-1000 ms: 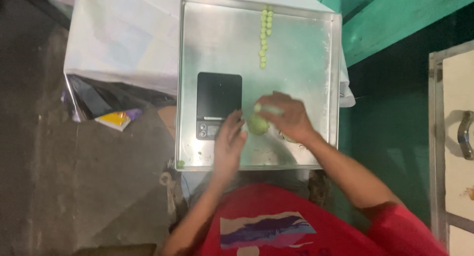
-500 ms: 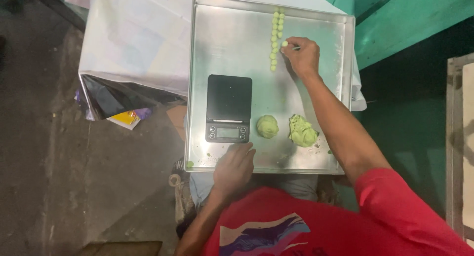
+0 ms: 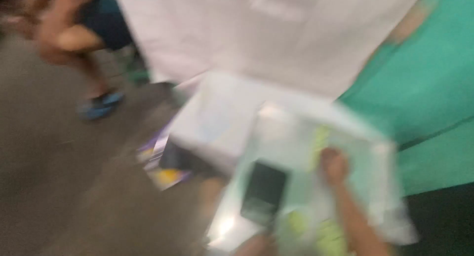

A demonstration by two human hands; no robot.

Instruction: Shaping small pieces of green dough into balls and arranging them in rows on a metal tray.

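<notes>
Green dough balls [image 3: 320,137]: a pale green streak running up the far part of the metal tray [image 3: 380,157], just left of the right hand. Way too smeared to count them or make out single pieces.
Right hand [image 3: 334,166]: reaching out over the tray, arm coming up from the bottom edge, knuckles right beside that green row. Looks loosely curled, but honestly can't tell whether the fingers are pinching a piece or are just bunched together.
Left hand [image 3: 256,246]: only a blurry sliver at the bottom edge by the near rim of the tray; open or closed, no way to tell.
Scale [image 3: 264,193]: dark flat rectangle on the near-left part of the tray, well apart from the row.
Green lumps up front [image 3: 316,231]: yellowish-green smudges near the right forearm, at the tray's near end.
Background: grey floor on the left, white cloth [image 3: 276,34] above, green wall on the right, somebody else's leg and blue sandal [image 3: 101,104] top left.
Doing it well (my take): line each piece up against the last one so the row stays straight, set it down lightly so it doesn't squash, and keep the head steady.
</notes>
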